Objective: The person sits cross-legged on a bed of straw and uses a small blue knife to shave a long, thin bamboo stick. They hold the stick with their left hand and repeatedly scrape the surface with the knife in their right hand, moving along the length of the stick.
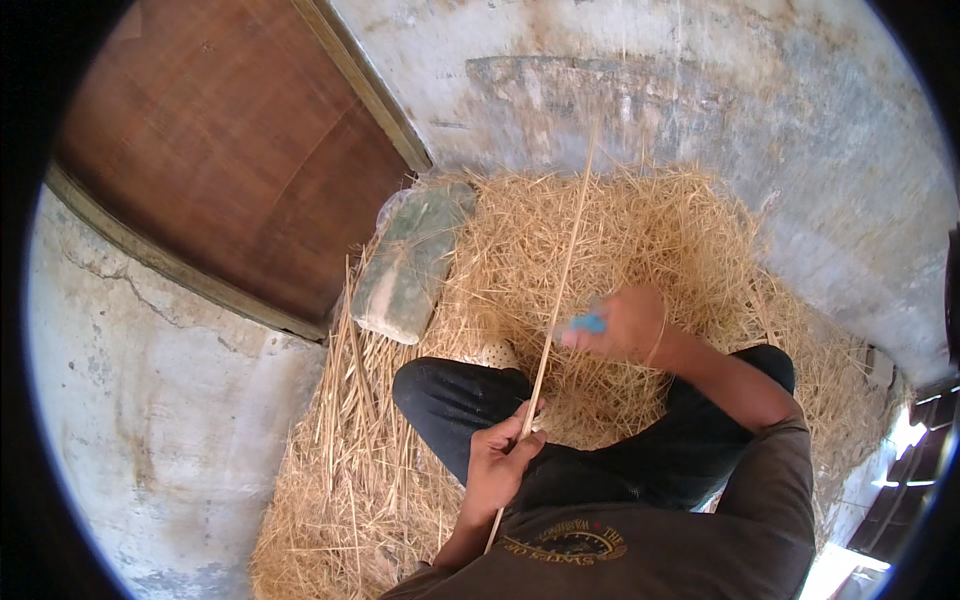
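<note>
A long, thin, straw-coloured stalk point(568, 270) runs from my lap up toward the wall. My left hand point(496, 462) is closed around its lower part, thumb and fingers pressed together above my lap. My right hand point(632, 322), smeared by motion, grips a small blue-handled tool point(588, 323) just right of the stalk's middle. The tool's far end is too blurred to make out its kind, and I cannot tell whether it touches the stalk.
Loose straw shavings point(640, 230) are heaped in front of my crossed legs. More stalks point(345, 400) lie at the left. A worn greenish block point(410, 265) rests near the brown door panel point(230, 150). A stained wall point(720, 110) stands close ahead.
</note>
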`<act>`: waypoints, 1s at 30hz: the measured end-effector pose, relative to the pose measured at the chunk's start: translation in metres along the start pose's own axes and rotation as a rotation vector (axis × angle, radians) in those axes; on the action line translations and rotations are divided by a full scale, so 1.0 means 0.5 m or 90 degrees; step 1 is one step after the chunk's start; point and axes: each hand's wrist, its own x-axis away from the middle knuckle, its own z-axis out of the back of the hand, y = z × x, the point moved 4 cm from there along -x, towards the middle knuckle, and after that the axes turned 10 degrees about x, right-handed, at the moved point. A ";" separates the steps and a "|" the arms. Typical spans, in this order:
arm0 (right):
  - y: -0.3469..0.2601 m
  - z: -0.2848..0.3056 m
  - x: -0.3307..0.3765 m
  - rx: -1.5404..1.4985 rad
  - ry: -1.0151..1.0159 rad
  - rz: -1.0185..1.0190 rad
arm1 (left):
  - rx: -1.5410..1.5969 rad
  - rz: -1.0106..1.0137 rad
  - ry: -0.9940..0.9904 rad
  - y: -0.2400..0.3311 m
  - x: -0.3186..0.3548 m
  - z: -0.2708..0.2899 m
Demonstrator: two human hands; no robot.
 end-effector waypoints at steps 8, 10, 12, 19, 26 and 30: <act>0.024 0.012 -0.014 0.002 0.102 -0.026 | -0.099 -0.065 -0.015 0.018 0.019 -0.016; 0.001 0.009 0.000 -0.012 0.086 0.041 | -0.106 -0.079 -0.017 0.010 0.014 -0.015; -0.007 0.002 0.004 0.010 0.100 0.089 | -0.124 -0.079 -0.014 0.009 0.011 -0.014; 0.114 0.002 -0.051 -0.102 0.123 -0.163 | -0.172 -0.063 -0.033 0.018 0.019 -0.022; -0.002 0.021 0.011 -0.018 0.114 0.056 | -0.143 -0.085 -0.033 0.041 0.019 -0.029; 0.016 0.034 -0.008 0.017 0.074 0.043 | -0.157 -0.097 -0.037 0.025 0.002 -0.027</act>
